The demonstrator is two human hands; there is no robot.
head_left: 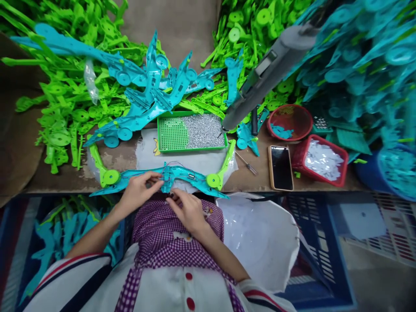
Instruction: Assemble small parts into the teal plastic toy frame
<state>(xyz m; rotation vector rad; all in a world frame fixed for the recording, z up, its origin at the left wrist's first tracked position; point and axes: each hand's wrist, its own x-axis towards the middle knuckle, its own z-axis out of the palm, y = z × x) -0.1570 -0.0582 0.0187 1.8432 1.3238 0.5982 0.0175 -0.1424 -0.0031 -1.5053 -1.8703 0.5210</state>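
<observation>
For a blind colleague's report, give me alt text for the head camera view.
A person's left hand and right hand work at the middle of a bow-shaped turquoise piece with green arms, at a table's edge. Behind it are a green tray of silvery bits and heaps of plastic pieces.

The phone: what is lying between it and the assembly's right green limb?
In the head view, a small screwdriver and, farther back, part of a turquoise piece.

We are in a workshop: at our brown bench [260, 149] we see heaps of similar green parts [60, 138] far left, blue parts [344, 52] far right, a tray [172, 133] of small metal pieces [206, 130], and a slotted blue crate [341, 264] near right.
</observation>
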